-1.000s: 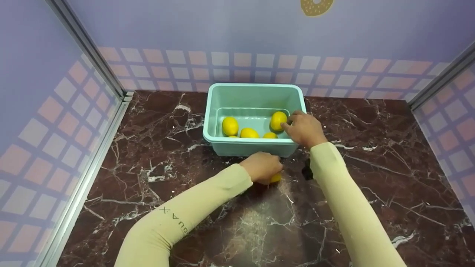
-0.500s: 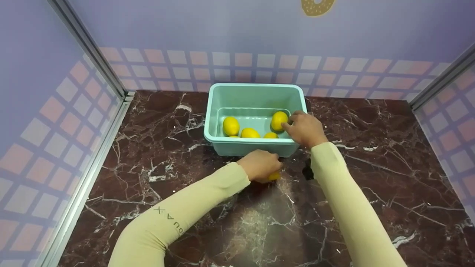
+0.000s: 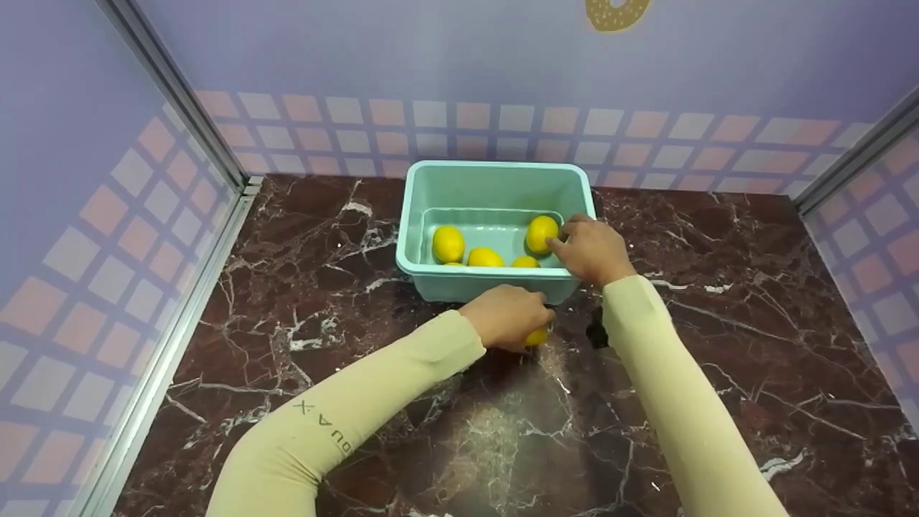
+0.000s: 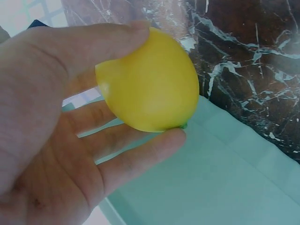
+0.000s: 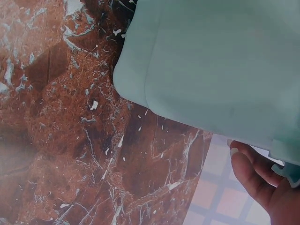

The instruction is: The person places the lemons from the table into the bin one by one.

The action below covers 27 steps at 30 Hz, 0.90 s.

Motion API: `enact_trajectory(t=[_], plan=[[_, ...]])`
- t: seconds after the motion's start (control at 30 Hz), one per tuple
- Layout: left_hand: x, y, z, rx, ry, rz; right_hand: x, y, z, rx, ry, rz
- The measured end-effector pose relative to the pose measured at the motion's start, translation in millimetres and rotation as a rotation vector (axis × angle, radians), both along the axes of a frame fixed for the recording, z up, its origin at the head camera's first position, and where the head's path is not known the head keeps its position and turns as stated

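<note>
Just in front of a light green plastic bin (image 3: 481, 287), my left hand (image 3: 506, 317) holds a yellow lemon (image 4: 150, 84) between thumb and fingers. The left wrist view shows a small green tip at one end of it. My right hand (image 3: 591, 249) grips the bin's right rim near the front corner, thumb over the inside and fingertips (image 5: 241, 161) on the outer wall. Inside the bin lie several lemons: one at the left (image 3: 448, 244), one by my right thumb (image 3: 542, 235), others partly hidden behind the front rim.
The bin stands on a dark red marbled tabletop (image 3: 344, 431), close to the purple back wall (image 3: 359, 50) with its checked band. Side panels rise left and right. A small black object (image 3: 596, 334) lies partly hidden beside my right sleeve.
My left hand, with the lemon, has risen slightly toward the bin's front wall. The right hand keeps its place on the rim, and the lemons in the bin have not moved.
</note>
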<state>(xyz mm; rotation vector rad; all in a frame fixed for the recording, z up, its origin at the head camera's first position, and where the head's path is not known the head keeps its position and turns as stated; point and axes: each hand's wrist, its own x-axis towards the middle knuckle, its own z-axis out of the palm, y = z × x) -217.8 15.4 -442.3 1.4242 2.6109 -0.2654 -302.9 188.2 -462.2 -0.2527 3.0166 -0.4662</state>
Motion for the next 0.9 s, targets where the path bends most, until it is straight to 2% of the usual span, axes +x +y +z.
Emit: enact_trajectory(t=[0.27,0.9], plan=[[-1.3,0,4.5,0.0,0.016,-0.011,0.0,0,2.0,-0.004,0.003,-0.005],[1.8,1,20.6,-0.018,-0.008,-0.013,-0.7,0,0.3,0.002,0.01,-0.006]])
